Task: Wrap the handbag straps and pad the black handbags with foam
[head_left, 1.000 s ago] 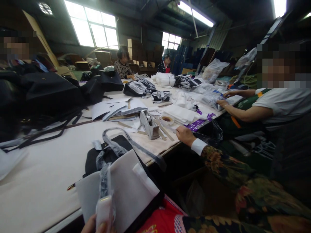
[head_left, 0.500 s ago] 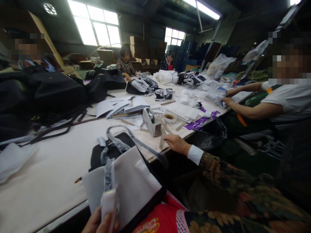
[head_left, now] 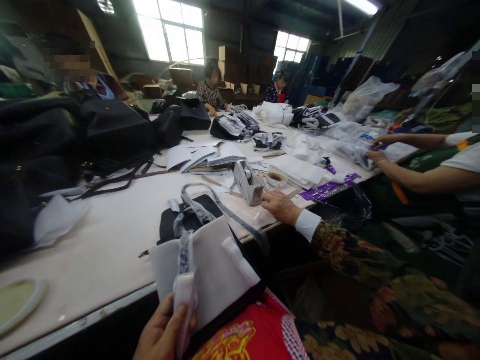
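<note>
At the bottom edge my left hand [head_left: 165, 332] is closed, thumb over a white padded piece [head_left: 183, 300] on a plastic-wrapped strap, pressing it against a white sheet [head_left: 210, 272]. The sheet covers a black bag [head_left: 187, 217] that leans from the table onto my lap. The bag's wrapped handle [head_left: 225, 212] loops above it. My right hand [head_left: 279, 206] rests on the table edge just right of a grey tape dispenser [head_left: 248, 182]. Its fingers are curled together toward the dispenser; what they pinch is too small to name.
A small cup [head_left: 276, 178] and white paper stacks [head_left: 210, 157] lie past the dispenser. Black bags [head_left: 112, 132] pile up at the left, and a round dish [head_left: 18, 302] sits at the near left. A co-worker's arms [head_left: 408, 172] reach in from the right; two people sit at the far end.
My right hand slid left along the table edge to the tape dispenser. My left hand rose further into view with the wrapped strap. The view turned left.
</note>
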Demonstrator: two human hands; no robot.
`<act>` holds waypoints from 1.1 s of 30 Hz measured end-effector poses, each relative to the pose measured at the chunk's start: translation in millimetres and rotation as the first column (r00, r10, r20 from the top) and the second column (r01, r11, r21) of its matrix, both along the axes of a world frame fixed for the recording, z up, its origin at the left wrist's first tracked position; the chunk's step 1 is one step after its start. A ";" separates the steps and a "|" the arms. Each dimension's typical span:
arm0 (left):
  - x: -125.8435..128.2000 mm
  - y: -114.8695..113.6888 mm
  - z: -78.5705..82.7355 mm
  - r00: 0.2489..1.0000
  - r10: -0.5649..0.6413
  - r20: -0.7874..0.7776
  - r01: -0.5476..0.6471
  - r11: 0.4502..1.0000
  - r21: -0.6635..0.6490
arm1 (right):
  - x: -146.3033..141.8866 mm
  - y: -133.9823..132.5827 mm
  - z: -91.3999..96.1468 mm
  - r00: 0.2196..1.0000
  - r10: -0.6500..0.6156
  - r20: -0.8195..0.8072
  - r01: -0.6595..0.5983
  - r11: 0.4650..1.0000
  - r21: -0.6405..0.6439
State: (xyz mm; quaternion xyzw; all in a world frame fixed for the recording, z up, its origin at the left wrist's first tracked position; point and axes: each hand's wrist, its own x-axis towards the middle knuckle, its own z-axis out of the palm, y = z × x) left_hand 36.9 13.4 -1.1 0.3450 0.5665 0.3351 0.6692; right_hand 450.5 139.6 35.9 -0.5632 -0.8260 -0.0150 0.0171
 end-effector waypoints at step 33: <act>-5.4 -12.6 2.8 0.922 0.116 0.370 -0.151 0.986 0.068 | -201.0 -93.9 10.9 0.841 -0.029 -0.540 -0.218 0.895 -0.388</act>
